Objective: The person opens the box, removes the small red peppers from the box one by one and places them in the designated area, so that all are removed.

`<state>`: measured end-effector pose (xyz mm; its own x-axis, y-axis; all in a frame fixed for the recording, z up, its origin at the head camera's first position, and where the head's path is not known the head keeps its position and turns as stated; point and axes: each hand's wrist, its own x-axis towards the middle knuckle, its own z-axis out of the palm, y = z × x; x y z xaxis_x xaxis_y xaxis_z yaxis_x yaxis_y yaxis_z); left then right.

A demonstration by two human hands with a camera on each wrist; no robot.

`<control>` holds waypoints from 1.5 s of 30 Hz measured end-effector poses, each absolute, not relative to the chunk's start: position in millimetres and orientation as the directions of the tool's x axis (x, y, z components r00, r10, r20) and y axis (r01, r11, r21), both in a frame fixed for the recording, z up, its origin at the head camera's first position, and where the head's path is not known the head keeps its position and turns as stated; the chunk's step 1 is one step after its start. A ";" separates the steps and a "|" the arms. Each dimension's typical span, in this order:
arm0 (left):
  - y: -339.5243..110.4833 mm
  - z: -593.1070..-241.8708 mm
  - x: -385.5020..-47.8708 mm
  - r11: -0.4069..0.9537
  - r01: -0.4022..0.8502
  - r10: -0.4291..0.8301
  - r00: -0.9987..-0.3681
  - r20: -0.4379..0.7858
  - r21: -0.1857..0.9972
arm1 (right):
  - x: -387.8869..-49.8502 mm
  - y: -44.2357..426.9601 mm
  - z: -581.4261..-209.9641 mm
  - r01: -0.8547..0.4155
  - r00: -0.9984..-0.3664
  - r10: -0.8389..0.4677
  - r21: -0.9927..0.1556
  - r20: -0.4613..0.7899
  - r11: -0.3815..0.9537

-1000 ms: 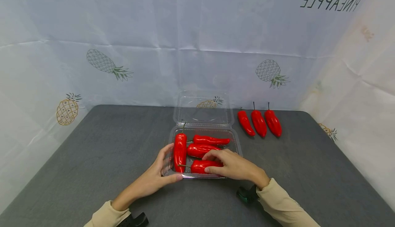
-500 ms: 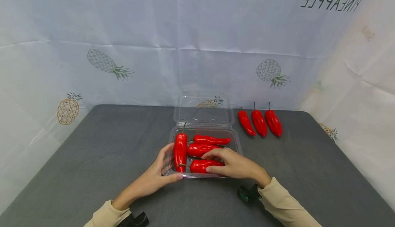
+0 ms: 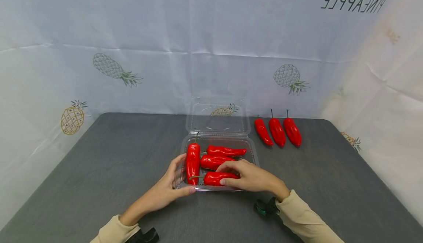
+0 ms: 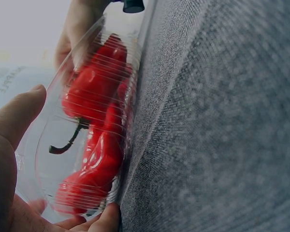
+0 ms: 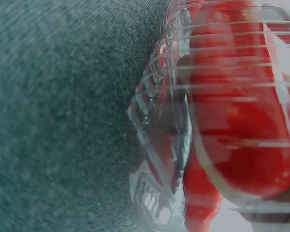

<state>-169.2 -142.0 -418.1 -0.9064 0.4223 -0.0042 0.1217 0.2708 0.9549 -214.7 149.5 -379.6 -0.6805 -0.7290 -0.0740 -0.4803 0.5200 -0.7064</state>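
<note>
A clear plastic box [image 3: 252, 153] holds several red peppers. One pepper [image 3: 193, 164] lies lengthwise at its left; a thin one [image 3: 224, 150] and another [image 3: 214, 161] lie crosswise behind the front pepper [image 3: 214, 178]. The left hand [image 3: 165, 189] grips the box's left end, thumb at the front rim, fingers around the side; in the left wrist view its thumb [image 4: 24, 111] stands at the rim. The right hand [image 3: 248, 176] reaches into the box and holds the front pepper's right part between thumb and fingers. In the right wrist view that pepper [image 5: 237, 111] shows through the ribbed wall.
The box's clear lid [image 3: 218, 120] stands raised behind it. Three more red peppers [image 3: 277, 131] lie in a row on the dark grey table [image 3: 99, 162], back right of the box. A white cloth with pineapple prints [image 3: 211, 33] hangs behind the table.
The front pepper and the right hand shifted very slightly within the box. The left hand and the other peppers show no clear movement.
</note>
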 end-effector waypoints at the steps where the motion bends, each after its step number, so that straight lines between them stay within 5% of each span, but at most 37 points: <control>1: -141.9 -418.1 -169.3 0.272 0.122 0.422 -0.907 -0.005 0.954 | -214.9 149.5 -379.8 -0.475 -0.680 -0.729 -0.713 -0.075 0.516; 23: -141.7 -417.4 -169.7 0.280 0.127 0.424 -0.906 -0.004 0.952 | -218.6 157.1 -376.1 -0.396 -0.673 -0.737 -0.811 -0.063 0.431; 45: -142.4 -417.9 -170.4 0.267 0.156 0.422 -0.906 0.030 0.951 | -216.7 157.9 -370.2 -0.370 -0.759 -0.651 -0.831 0.013 0.415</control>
<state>-170.4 -142.4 -417.9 -0.9063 0.4216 0.0300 0.1557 0.2670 0.9510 -216.7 157.9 -370.2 -0.7587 -0.6514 0.0131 -0.3704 0.4147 -0.8312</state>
